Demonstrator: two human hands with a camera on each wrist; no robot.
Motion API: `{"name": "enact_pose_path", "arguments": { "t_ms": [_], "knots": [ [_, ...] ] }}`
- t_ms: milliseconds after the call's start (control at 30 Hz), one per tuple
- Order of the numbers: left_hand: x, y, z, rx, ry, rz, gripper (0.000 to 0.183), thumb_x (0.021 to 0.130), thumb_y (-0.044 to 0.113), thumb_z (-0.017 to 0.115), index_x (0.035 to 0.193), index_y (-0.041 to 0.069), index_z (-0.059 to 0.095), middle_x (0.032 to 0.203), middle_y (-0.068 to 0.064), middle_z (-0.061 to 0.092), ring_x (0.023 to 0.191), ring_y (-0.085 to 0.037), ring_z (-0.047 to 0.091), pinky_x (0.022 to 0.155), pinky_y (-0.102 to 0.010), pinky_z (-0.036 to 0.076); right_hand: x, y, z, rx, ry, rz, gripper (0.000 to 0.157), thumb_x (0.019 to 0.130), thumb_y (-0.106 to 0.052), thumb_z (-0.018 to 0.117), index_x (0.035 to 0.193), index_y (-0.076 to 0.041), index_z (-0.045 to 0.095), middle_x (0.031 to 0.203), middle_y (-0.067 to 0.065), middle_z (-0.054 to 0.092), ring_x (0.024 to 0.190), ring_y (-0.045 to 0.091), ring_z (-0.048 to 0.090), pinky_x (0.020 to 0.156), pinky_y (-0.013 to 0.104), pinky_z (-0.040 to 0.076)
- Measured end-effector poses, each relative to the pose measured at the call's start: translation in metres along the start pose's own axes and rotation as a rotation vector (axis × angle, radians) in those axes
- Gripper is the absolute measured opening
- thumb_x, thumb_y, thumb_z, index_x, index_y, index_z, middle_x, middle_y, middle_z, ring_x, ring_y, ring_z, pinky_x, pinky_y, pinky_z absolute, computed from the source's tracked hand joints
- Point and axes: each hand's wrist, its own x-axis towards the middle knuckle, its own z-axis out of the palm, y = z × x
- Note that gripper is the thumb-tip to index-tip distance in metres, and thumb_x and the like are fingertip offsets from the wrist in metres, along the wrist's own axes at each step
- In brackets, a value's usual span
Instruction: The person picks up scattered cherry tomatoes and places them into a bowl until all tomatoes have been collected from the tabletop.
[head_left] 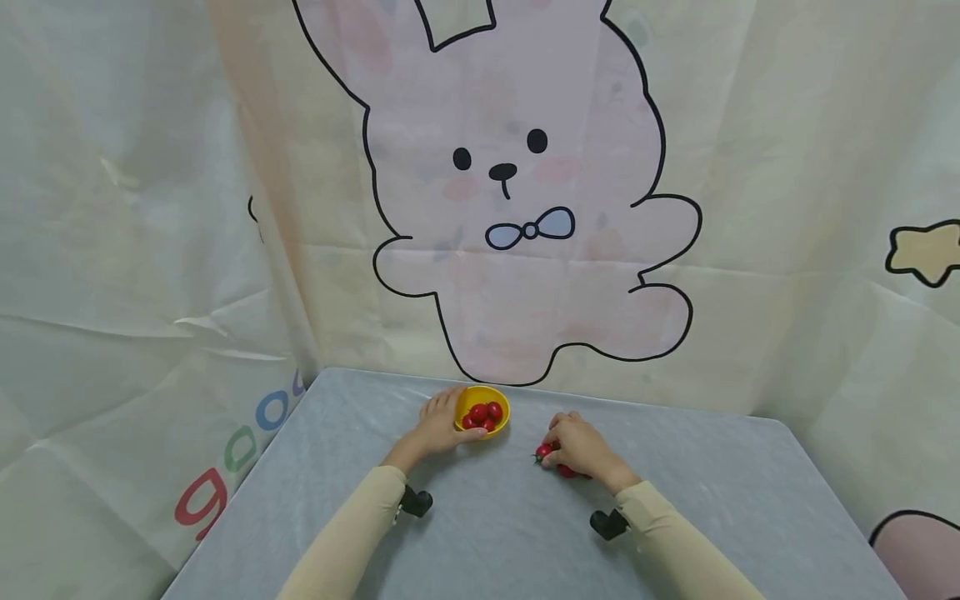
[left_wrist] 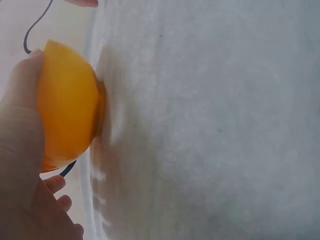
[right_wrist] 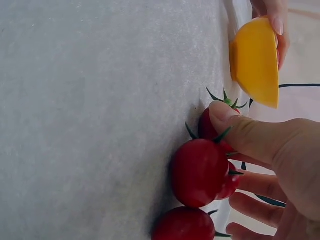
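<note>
At the table's far side my left hand (head_left: 438, 427) holds a yellow bowl (left_wrist: 70, 107), thumb at the near rim and fingers round its left side. Several red cherry tomatoes (head_left: 480, 413) lie in the bowl. To the right of it, my right hand (head_left: 583, 447) reaches down over a small group of cherry tomatoes on the cloth. Its thumb and fingers pinch one cherry tomato (right_wrist: 207, 126) with a green stem top. Right beside that one lie a larger-looking cherry tomato (right_wrist: 199, 172), another (right_wrist: 182, 226) and a partly hidden one (right_wrist: 230, 184).
A pale grey-blue cloth (head_left: 495, 533) covers the table. Behind its far edge hangs a cream curtain (head_left: 735, 333) printed with a cartoon animal. A second curtain panel (head_left: 112, 275) runs along the left side. Black wrist mounts (head_left: 609, 523) hang under both sleeves.
</note>
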Motion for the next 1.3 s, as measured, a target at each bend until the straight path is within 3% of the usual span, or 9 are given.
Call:
{"name": "enact_pose_path", "arguments": {
  "t_ms": [167, 700, 1300],
  "knots": [
    [0.0, -0.003, 0.003, -0.024, 0.011, 0.003, 0.104, 0.079, 0.068, 0.068, 0.157, 0.015, 0.022, 0.159, -0.017, 0.03, 0.143, -0.043, 0.028, 0.118, -0.063, 0.02, -0.001, -0.001, 0.001, -0.002, -0.007, 0.015, 0.027, 0.072, -0.029, 0.087, 0.092, -0.013, 0.081, 0.106, 0.004, 0.066, 0.098, 0.021, 0.053, 0.084, 0.042, 0.049],
    [-0.002, 0.0, 0.004, -0.088, -0.025, -0.088, 0.104, 0.078, 0.069, 0.068, 0.158, 0.025, 0.019, 0.161, -0.014, 0.029, 0.145, -0.043, 0.024, 0.119, -0.063, 0.017, 0.0, 0.003, 0.002, 0.01, -0.011, -0.001, 0.024, 0.072, -0.03, 0.087, 0.089, -0.015, 0.081, 0.102, 0.001, 0.066, 0.095, 0.019, 0.052, 0.08, 0.039, 0.048],
    [0.0, -0.002, -0.001, -0.089, -0.054, -0.095, 0.106, 0.078, 0.069, 0.069, 0.158, 0.023, 0.018, 0.161, -0.015, 0.03, 0.145, -0.043, 0.025, 0.119, -0.063, 0.018, 0.012, -0.005, -0.002, -0.039, -0.081, 0.025, 0.029, 0.072, -0.031, 0.088, 0.092, -0.012, 0.079, 0.1, 0.0, 0.064, 0.093, 0.019, 0.051, 0.082, 0.04, 0.047]
  ]
}}
